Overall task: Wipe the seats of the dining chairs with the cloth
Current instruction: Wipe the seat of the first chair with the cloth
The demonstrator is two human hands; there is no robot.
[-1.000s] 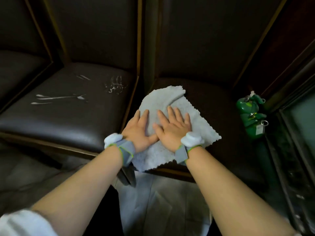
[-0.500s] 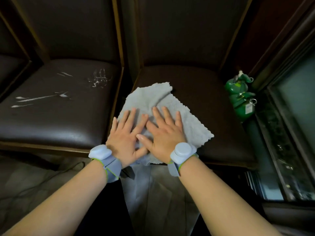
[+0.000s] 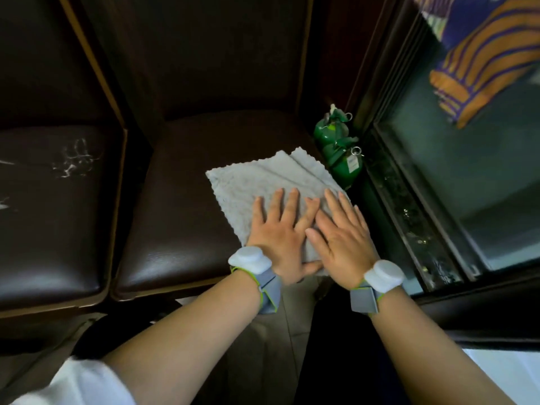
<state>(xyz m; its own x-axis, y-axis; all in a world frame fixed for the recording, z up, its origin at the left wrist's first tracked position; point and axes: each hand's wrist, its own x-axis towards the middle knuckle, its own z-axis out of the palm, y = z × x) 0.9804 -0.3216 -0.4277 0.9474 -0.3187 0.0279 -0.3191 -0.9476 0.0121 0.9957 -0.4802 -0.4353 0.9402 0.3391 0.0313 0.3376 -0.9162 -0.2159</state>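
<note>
head view | left hand [image 3: 282, 244] and right hand [image 3: 340, 239] flat, fingers spread, gripping nothing, pressing grey cloth [image 3: 263, 185] | cloth on right chair seat [image 3: 181, 217], at 3 o'clock of it | green bottles [image 3: 340, 153] at cloth's 1 o'clock (tag unreadable) | left chair seat [image 3: 52, 214] bears white marks
</note>
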